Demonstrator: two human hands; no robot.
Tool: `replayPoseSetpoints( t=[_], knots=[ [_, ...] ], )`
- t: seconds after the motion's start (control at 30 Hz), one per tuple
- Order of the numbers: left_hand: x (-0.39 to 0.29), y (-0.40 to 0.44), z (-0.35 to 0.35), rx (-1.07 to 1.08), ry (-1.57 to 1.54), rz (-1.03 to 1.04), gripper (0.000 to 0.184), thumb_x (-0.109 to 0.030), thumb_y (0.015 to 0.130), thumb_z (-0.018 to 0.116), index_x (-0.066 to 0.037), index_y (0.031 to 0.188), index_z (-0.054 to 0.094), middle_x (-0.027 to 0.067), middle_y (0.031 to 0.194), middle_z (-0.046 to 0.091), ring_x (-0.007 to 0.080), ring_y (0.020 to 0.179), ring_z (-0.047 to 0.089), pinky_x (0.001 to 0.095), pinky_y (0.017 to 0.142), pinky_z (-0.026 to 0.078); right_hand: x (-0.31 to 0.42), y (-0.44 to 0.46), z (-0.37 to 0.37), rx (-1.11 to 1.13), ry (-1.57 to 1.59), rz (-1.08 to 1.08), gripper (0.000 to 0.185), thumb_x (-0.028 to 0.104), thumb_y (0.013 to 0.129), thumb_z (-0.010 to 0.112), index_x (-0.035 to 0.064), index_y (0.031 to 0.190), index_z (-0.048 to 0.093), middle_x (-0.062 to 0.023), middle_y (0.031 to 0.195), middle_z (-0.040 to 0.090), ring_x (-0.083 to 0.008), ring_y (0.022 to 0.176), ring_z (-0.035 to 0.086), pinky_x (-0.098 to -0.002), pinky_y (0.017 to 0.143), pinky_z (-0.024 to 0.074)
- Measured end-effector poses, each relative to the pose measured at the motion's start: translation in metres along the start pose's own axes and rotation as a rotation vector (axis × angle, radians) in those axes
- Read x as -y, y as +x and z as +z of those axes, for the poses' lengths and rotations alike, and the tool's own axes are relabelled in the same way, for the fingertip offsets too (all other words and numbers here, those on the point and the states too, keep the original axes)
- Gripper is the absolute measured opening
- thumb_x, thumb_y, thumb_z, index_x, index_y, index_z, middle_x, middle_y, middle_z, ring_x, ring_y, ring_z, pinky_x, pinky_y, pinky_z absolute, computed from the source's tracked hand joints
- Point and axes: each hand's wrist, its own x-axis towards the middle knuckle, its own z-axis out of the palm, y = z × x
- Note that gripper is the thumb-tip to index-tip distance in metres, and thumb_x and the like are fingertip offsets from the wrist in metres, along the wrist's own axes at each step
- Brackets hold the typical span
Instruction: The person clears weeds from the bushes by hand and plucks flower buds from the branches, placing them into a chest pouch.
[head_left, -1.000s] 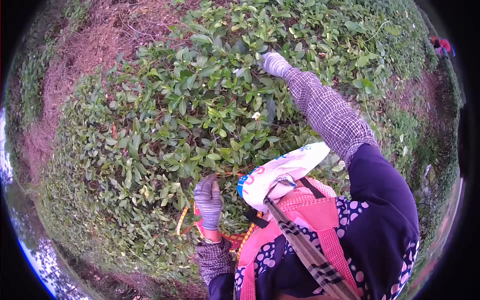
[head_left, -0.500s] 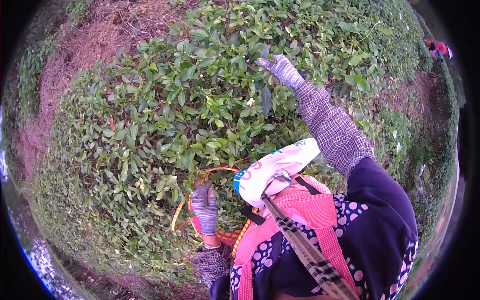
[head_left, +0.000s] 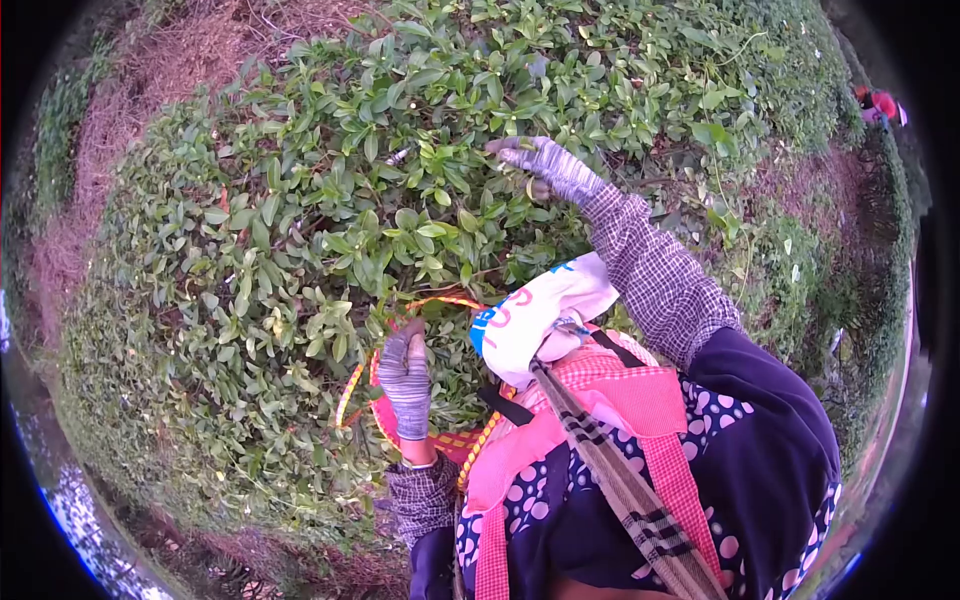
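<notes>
My right hand (head_left: 552, 172), in a grey striped glove, reaches over the leafy bush (head_left: 350, 240) at upper centre. Its fingers stretch left and the thumb is apart below them, with nothing visible between. My left hand (head_left: 405, 385), gloved alike, is at the near side of the bush, its fingers drawn together and pointing up; whatever they may hold is too small to tell. Beside it are a red and yellow cord (head_left: 350, 395) and red mesh (head_left: 455, 443). A white bag with printed letters (head_left: 545, 320) lies between my hands, against the pink checked straps on my chest.
Brown dry ground (head_left: 190, 75) borders the bush at upper left. Another person in red (head_left: 883, 105) is far off at the upper right, by a strip of reddish ground and low greenery. A plaid strap (head_left: 630, 490) crosses my body.
My right hand has moved down and slightly left across the leaves, and its fingers have spread. My left hand has risen a little since half a second ago, staying by the cord.
</notes>
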Motion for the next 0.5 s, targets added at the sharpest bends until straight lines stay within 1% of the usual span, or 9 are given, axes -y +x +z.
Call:
replayPoseSetpoints(
  t=[0.07, 0.1, 0.13, 0.2, 0.27, 0.33, 0.4, 0.43, 0.5],
  knots=[
    [0.003, -0.004, -0.006, -0.010, -0.060, -0.033, 0.021, -0.010, 0.085, 0.048, 0.002, 0.100, 0.057, 0.0091, 0.095, 0.059, 0.0157, 0.086, 0.056, 0.0272, 0.081, 0.043, 0.003, -0.007, 0.004, 0.028, 0.165, 0.004, 0.031, 0.031, 0.085, 0.054, 0.0069, 0.105, 0.054, 0.0008, 0.054, 0.048, -0.0045, 0.032, 0.033, -0.0202, 0.030, 0.0247],
    [0.006, -0.006, -0.008, -0.056, -0.149, -0.072, 0.023, -0.011, 0.085, 0.049, 0.003, 0.102, 0.056, 0.0093, 0.095, 0.059, 0.0156, 0.086, 0.056, 0.0277, 0.080, 0.044, 0.012, -0.012, 0.013, 0.082, 0.060, -0.071, 0.028, 0.030, 0.084, 0.054, 0.0050, 0.097, 0.055, 0.0006, 0.054, 0.047, -0.0040, 0.032, 0.033, -0.0201, 0.030, 0.0244],
    [0.002, -0.008, -0.012, -0.061, -0.149, -0.080, 0.023, -0.011, 0.085, 0.049, 0.003, 0.102, 0.056, 0.0093, 0.095, 0.059, 0.0156, 0.086, 0.056, 0.0277, 0.080, 0.044, 0.020, -0.021, 0.026, 0.120, -0.032, -0.095, 0.029, 0.032, 0.085, 0.053, 0.0058, 0.097, 0.055, 0.0002, 0.057, 0.050, -0.0058, 0.037, 0.041, -0.0202, 0.034, 0.0319],
    [-0.011, -0.007, -0.021, -0.143, -0.148, -0.129, 0.021, -0.012, 0.086, 0.048, 0.002, 0.100, 0.056, 0.0091, 0.094, 0.059, 0.0176, 0.087, 0.056, 0.0288, 0.081, 0.044, 0.027, -0.033, 0.069, 0.157, -0.414, -0.358, 0.033, 0.033, 0.083, 0.054, 0.0051, 0.099, 0.056, -0.0056, 0.072, 0.060, -0.0146, 0.048, 0.053, -0.0288, 0.047, 0.0449],
    [-0.006, -0.006, -0.029, -0.188, -0.279, -0.138, 0.024, -0.013, 0.087, 0.047, 0.003, 0.103, 0.054, 0.0105, 0.094, 0.059, 0.0179, 0.086, 0.057, 0.0291, 0.080, 0.045, 0.032, -0.057, 0.114, 0.409, -0.490, -0.450, 0.034, 0.036, 0.083, 0.054, 0.0074, 0.101, 0.055, -0.0103, 0.074, 0.060, -0.0204, 0.071, 0.059, -0.0314, 0.062, 0.0476],
    [-0.009, -0.004, -0.037, -0.292, -0.270, -0.148, 0.027, -0.015, 0.088, 0.046, 0.005, 0.105, 0.053, 0.0107, 0.093, 0.059, 0.0173, 0.085, 0.057, 0.0283, 0.078, 0.046, 0.033, -0.080, 0.158, 0.646, -0.807, -0.462, 0.044, 0.040, 0.080, 0.056, 0.0093, 0.110, 0.050, -0.0151, 0.082, 0.060, -0.0278, 0.078, 0.060, -0.0363, 0.067, 0.0472],
    [-0.015, -0.006, -0.039, -0.323, -0.295, -0.114, 0.028, -0.015, 0.088, 0.046, 0.005, 0.106, 0.053, 0.0104, 0.093, 0.059, 0.0161, 0.084, 0.057, 0.0276, 0.077, 0.046, 0.010, -0.096, 0.184, 0.809, -1.163, -0.444, 0.062, 0.047, 0.074, 0.059, 0.0124, 0.122, 0.042, -0.0163, 0.097, 0.058, -0.0308, 0.083, 0.059, -0.0392, 0.066, 0.0475],
    [-0.013, -0.009, -0.041, -0.325, -0.281, -0.119, 0.028, -0.015, 0.088, 0.046, 0.006, 0.106, 0.053, 0.0103, 0.093, 0.059, 0.0157, 0.083, 0.057, 0.0274, 0.078, 0.045, -0.004, -0.094, 0.185, 0.806, -1.162, -0.443, 0.062, 0.047, 0.074, 0.059, 0.0124, 0.122, 0.042, -0.0163, 0.097, 0.058, -0.0308, 0.083, 0.059, -0.0392, 0.066, 0.0475],
    [-0.007, -0.014, -0.047, -0.317, -0.240, -0.112, 0.028, -0.015, 0.088, 0.046, 0.006, 0.105, 0.053, 0.0102, 0.094, 0.059, 0.0152, 0.083, 0.056, 0.0273, 0.079, 0.045, -0.021, -0.092, 0.184, 0.672, -1.203, -0.558, 0.070, 0.046, 0.072, 0.060, 0.0168, 0.129, 0.032, -0.0158, 0.106, 0.054, -0.0324, 0.083, 0.058, -0.0394, 0.066, 0.0475]
  ],
)
